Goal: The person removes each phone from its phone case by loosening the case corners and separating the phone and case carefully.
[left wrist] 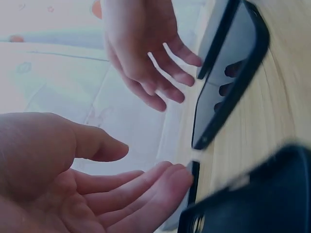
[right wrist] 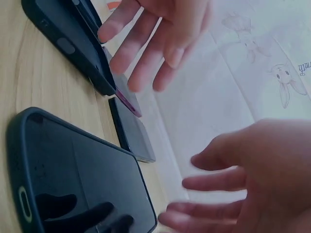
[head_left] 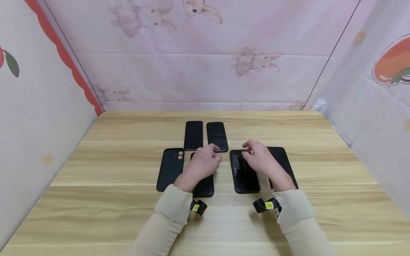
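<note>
My left hand (head_left: 203, 161) hovers with loosely bent fingers over a black phone case (head_left: 205, 186), hiding its upper part. Left of it lies another black phone case (head_left: 171, 170) with two round camera holes. My right hand (head_left: 259, 156) is above the upper end of a phone in a dark case (head_left: 245, 176), its fingers relaxed and nothing between them. The right wrist view shows that phone (right wrist: 87, 170) face up, with the fingers mirrored in its screen. Under the right forearm lies another black flat piece (head_left: 283, 161), partly hidden.
Two dark phones (head_left: 193, 136) lie side by side farther back on the wooden table (head_left: 128, 220). Cloth walls printed with rabbits (head_left: 253, 62) and fruit enclose the table at the back and both sides. A black strap device (head_left: 266, 205) sits at each wrist.
</note>
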`<state>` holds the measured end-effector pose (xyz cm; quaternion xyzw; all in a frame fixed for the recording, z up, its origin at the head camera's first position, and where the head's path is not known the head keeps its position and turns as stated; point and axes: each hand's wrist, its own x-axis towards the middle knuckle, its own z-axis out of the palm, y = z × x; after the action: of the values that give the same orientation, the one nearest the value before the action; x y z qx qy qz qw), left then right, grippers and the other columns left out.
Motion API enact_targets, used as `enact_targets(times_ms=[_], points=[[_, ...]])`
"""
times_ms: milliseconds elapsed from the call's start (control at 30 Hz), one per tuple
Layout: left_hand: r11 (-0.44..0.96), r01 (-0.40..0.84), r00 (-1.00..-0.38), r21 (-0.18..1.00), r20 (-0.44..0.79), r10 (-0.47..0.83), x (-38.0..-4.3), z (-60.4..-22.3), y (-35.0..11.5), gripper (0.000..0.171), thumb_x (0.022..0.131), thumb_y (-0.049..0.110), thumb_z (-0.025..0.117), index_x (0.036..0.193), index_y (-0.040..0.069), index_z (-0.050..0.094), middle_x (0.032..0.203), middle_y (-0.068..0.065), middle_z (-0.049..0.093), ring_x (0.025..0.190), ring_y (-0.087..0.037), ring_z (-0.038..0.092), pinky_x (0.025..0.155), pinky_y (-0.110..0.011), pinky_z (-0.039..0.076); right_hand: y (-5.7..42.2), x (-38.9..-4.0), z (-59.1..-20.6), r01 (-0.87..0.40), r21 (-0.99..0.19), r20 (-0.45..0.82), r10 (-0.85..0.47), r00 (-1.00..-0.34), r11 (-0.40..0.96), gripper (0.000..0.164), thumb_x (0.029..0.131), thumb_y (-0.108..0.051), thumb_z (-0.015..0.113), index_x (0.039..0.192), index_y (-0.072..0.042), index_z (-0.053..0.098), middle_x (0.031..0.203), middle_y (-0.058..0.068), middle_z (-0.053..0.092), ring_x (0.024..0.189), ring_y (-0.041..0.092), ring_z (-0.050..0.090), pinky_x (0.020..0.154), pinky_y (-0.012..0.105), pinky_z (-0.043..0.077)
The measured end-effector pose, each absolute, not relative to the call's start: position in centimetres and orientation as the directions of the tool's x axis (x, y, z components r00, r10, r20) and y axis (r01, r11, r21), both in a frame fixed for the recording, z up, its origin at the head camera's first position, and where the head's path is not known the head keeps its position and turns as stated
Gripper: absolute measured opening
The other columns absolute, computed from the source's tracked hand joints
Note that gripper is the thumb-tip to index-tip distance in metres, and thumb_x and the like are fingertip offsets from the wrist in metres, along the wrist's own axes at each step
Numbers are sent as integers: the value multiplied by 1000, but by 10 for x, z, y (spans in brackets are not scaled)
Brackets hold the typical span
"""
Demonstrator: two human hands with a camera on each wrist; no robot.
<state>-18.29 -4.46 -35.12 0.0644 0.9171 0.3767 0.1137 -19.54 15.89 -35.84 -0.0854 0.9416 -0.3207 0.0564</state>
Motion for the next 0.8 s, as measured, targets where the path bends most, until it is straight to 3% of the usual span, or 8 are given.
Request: enact_targets(times_ms=[167, 267, 533, 800], points=[[660, -56, -929, 749, -282, 241, -185, -357, -31, 43, 101, 20, 50, 142, 7, 46, 78, -4, 66, 59, -19, 62, 63, -29, 49, 160, -188, -361, -53, -457, -134, -128, -983, 888, 44, 101, -23, 54, 137, 2, 49, 128, 27, 52, 101, 35, 57, 84, 50, 51], [671, -68, -918, 738, -309, 247, -186, -361, -25, 45, 101, 20, 51, 143, 6, 44, 73, -4, 66, 57, -17, 60, 60, -27, 46, 160, -186, -363, -36, -393, -178, -115, -977, 919, 48, 101, -26, 54, 138, 3, 48, 131, 29, 49, 100, 36, 58, 84, 52, 51], [583, -117, -910, 804, -322, 260, -184, -367, -21, 47, 100, 19, 54, 143, 3, 44, 102, -7, 70, 73, -18, 72, 70, -28, 55, 157, -188, -366, -4, -361, -237, -96, -967, 933, 45, 100, -28, 53, 128, 7, 55, 129, 29, 52, 94, 34, 58, 80, 49, 50], [498, -153, -910, 854, -318, 266, -183, -371, -15, 48, 99, 17, 56, 143, 3, 44, 109, -12, 70, 79, -21, 73, 71, -30, 58, 156, -188, -369, 5, -328, -243, -79, -967, 945, 44, 100, -29, 54, 126, 7, 57, 125, 28, 54, 88, 32, 58, 76, 46, 52]])
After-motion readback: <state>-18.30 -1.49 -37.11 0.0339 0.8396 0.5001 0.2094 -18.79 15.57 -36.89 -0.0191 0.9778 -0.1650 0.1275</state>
